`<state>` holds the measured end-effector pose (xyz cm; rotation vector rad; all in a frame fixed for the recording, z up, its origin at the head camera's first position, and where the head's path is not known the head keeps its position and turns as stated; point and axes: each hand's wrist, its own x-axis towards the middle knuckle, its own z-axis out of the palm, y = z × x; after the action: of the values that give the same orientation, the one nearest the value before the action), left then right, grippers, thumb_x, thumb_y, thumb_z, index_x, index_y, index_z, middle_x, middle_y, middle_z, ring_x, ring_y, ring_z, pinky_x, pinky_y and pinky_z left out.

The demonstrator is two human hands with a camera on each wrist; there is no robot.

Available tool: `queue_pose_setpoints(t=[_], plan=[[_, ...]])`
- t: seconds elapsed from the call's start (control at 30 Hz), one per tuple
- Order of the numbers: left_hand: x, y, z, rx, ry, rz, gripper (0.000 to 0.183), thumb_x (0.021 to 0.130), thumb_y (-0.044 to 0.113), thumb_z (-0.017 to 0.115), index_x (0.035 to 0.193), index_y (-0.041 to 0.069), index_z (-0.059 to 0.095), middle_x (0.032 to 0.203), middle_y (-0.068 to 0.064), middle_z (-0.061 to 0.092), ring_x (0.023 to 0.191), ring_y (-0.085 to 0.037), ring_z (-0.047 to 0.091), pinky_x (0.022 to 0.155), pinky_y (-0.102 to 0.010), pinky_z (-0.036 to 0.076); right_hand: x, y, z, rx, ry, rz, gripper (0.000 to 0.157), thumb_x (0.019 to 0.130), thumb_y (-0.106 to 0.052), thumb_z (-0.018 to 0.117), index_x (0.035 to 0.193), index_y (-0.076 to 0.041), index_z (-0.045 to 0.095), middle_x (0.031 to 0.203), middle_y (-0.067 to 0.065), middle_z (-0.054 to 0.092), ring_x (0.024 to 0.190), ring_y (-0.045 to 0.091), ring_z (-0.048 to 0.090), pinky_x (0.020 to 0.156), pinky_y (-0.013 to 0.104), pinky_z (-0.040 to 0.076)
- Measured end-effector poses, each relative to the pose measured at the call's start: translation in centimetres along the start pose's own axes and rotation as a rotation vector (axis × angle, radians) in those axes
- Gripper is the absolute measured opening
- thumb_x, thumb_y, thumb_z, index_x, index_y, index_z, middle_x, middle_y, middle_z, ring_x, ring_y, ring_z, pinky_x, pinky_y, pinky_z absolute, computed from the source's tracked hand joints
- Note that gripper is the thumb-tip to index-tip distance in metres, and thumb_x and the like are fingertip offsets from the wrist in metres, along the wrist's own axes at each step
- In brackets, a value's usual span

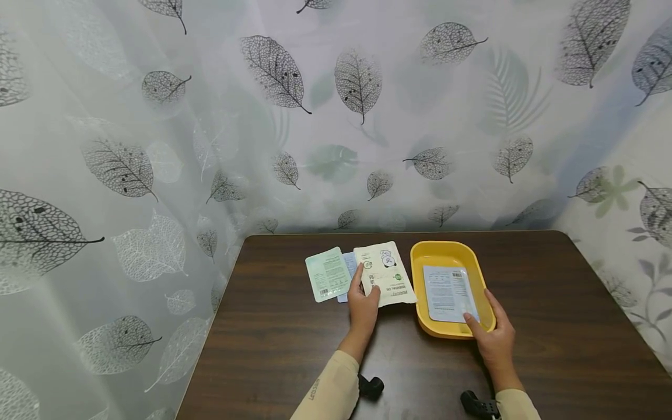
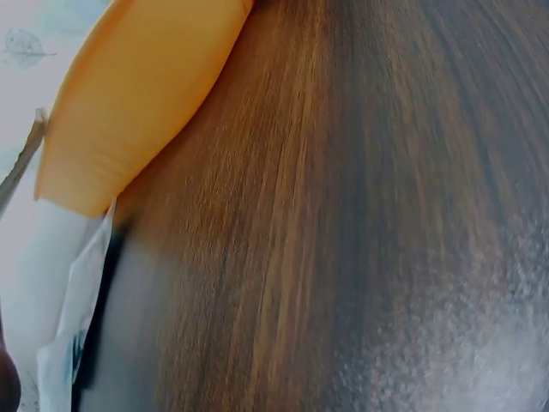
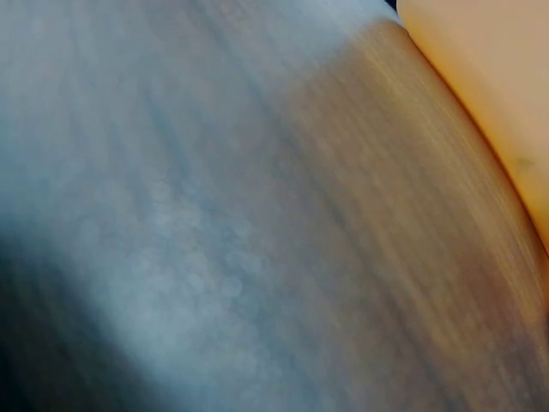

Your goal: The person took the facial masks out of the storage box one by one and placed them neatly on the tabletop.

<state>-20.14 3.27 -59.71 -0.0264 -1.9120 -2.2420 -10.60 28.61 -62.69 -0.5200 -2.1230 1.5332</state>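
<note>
In the head view my left hand [image 1: 363, 309] holds a cream-coloured packet [image 1: 387, 271] printed with a cartoon figure and "essential oil", thumb on its face and fingers at its left edge. The packet's lower right corner reaches the rim of a yellow tray [image 1: 440, 247]. My right hand [image 1: 496, 344] grips that tray at its near right corner, thumb over the rim. A light blue packet [image 1: 448, 294] lies inside the tray, printed side up. The left wrist view catches the tray's outer wall [image 2: 146, 94] and packet edges [image 2: 84, 292] below it.
Left of the cream packet lie a pale green packet [image 1: 328, 274] and a blue packet [image 1: 349, 262], partly covered. All stand on a dark wooden table [image 1: 283, 356]. A leaf-patterned curtain [image 1: 325, 128] hangs behind it. Black wrist devices [image 1: 371, 388] sit by both sleeves.
</note>
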Motion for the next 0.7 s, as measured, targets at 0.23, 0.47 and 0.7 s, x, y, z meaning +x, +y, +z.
queue_pose_setpoints(t=[0.23,0.47,0.7], plan=[[-0.1,-0.1,-0.7,0.032,0.006,-0.033,0.071,0.086,-0.009,0.053,0.155,0.004,0.042,0.163,-0.016,0.038,0.148,-0.027,0.039,0.1,-0.012,0.044,0.0,0.0,0.1,-0.015,0.001,-0.009,0.075,0.084,0.001,0.077,0.153,-0.013,0.049,0.155,0.015,0.049,0.122,-0.014,0.044,0.095,-0.002,0.036],[-0.6,-1.2,-1.3,0.092,0.002,-0.058,0.071,0.085,-0.009,0.056,0.154,0.003,0.044,0.157,-0.019,0.046,0.132,-0.03,0.056,0.087,-0.014,0.049,0.1,0.6,0.0,-0.002,-0.005,-0.038,0.076,0.084,-0.001,0.078,0.153,-0.014,0.048,0.156,0.008,0.05,0.125,-0.012,0.044,0.097,-0.002,0.035],[-0.8,-2.1,-1.8,0.185,0.003,-0.053,0.071,0.081,-0.006,0.062,0.15,0.0,0.047,0.151,-0.023,0.052,0.117,-0.029,0.065,0.084,-0.018,0.054,0.2,0.5,-0.1,-0.003,-0.018,-0.034,0.076,0.086,-0.004,0.078,0.154,-0.019,0.048,0.156,0.008,0.049,0.126,-0.013,0.043,0.097,-0.002,0.035]])
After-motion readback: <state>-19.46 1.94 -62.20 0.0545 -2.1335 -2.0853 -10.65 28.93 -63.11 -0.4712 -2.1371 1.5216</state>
